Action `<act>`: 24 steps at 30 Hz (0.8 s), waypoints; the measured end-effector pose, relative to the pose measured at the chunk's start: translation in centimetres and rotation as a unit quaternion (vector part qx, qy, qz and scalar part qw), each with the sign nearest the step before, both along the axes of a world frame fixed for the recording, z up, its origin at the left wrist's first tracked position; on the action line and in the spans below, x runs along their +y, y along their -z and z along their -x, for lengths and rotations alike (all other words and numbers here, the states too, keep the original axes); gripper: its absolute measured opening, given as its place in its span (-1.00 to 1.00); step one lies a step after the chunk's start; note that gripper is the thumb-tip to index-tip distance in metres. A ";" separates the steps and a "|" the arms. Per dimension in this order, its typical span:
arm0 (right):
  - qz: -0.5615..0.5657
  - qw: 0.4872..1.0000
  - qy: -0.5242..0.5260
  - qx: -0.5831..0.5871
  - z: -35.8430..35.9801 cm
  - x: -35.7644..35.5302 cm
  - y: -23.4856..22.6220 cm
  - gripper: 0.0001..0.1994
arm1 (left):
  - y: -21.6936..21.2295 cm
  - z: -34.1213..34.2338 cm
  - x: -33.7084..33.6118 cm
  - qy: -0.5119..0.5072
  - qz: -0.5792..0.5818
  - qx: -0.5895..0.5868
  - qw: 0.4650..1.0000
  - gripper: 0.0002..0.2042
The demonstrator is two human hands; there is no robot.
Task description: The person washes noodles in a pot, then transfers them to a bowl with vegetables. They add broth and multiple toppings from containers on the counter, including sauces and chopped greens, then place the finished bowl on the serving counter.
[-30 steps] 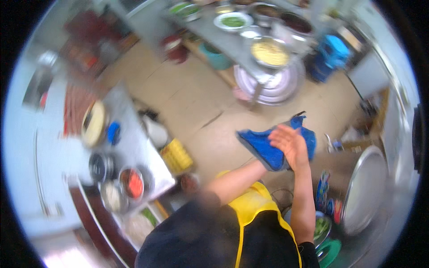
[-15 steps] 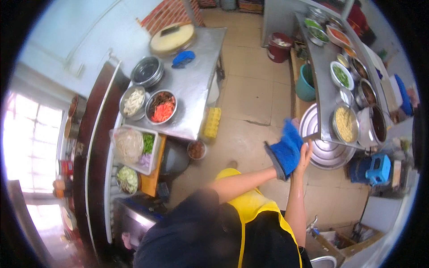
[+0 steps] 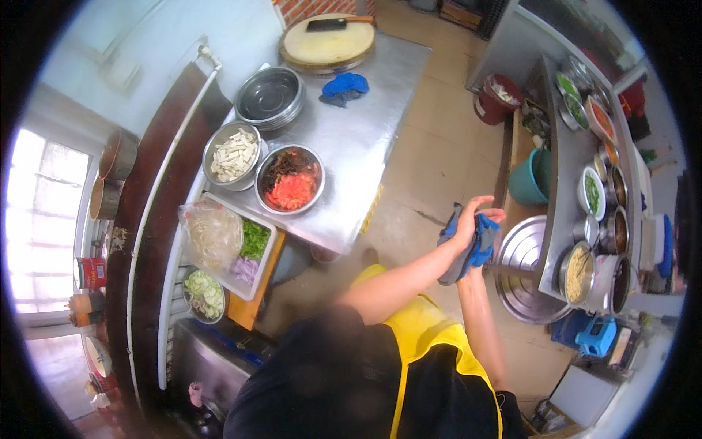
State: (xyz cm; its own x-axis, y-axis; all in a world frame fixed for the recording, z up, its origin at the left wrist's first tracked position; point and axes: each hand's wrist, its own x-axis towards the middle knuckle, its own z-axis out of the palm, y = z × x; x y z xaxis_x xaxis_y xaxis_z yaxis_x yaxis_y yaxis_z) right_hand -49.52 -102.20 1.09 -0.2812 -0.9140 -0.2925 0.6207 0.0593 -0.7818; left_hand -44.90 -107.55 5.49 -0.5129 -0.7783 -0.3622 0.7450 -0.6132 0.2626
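A blue cloth [image 3: 483,246] is bunched between both my hands, held in the air over the tan floor in front of my chest. My left hand [image 3: 477,216] lies on top of it with the fingers curled over the fabric. My right hand [image 3: 469,275] comes up from below and is mostly wrapped in the cloth, which shows a darker grey side there. A large round steel lid [image 3: 521,272] sits just to the right of my hands.
On the steel table [image 3: 380,139] to the left are a bowl of pale strips [image 3: 232,155], a bowl of red and dark vegetables [image 3: 291,181], empty steel bowls [image 3: 269,95], a second blue cloth [image 3: 344,86], and a round cutting board [image 3: 327,42]. A teal bucket [image 3: 530,175] stands by the right counter [image 3: 574,157], which holds several bowls.
The view has swung so the left table sits higher in frame. The cloth, held up spread before, is now bunched between both hands.
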 end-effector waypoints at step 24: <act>0.486 0.533 -0.339 0.604 -18.1 -41.8 15.0 -0.53 | 7.6 -51.5 -29.5 -0.437 -0.224 -0.439 0.753 -0.72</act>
State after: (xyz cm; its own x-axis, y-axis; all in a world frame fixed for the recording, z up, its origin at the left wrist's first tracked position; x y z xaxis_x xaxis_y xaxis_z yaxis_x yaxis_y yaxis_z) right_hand -31.45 -143.98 -13.90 0.7631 -0.4798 0.4331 -0.2761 -0.8478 -0.4528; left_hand 6.61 -137.06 -2.06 0.7131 -0.3794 -0.5896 0.5757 -0.1630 0.8012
